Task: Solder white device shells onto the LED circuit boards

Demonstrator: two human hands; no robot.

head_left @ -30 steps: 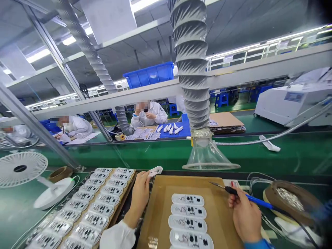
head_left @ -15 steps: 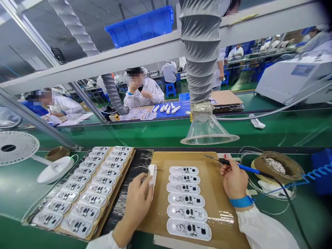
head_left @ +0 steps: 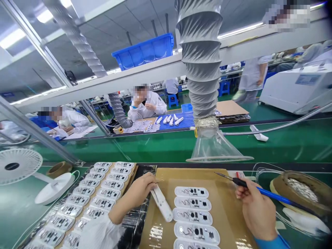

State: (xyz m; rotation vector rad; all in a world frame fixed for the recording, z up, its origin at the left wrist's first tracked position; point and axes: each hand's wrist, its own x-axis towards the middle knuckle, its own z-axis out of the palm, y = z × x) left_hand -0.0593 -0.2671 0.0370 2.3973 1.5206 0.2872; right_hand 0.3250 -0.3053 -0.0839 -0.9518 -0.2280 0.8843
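Note:
My left hand (head_left: 138, 193) grips one end of a long white oval housing (head_left: 163, 204), which slants down to the right over a brown cardboard sheet (head_left: 223, 207). A column of several white housings with small circuit boards (head_left: 193, 216) lies on that sheet, just right of the held piece. My right hand (head_left: 255, 207) holds a blue-handled soldering iron (head_left: 249, 185), its tip pointing left above the cardboard's far edge. Left of my arm, a tray (head_left: 85, 204) carries rows of the same housings.
A clear fume funnel (head_left: 218, 148) on a grey ribbed hose (head_left: 201, 65) hangs over the bench's far edge. A solder spool (head_left: 301, 188) sits at right, a white desk fan (head_left: 18, 166) and tape roll (head_left: 58, 168) at left. Other people work beyond the green conveyor (head_left: 272, 143).
My left hand has turned the white housing from upright to slanting down over the cardboard, nearer the column. The view tilted up slightly; the soldering iron kept its pose.

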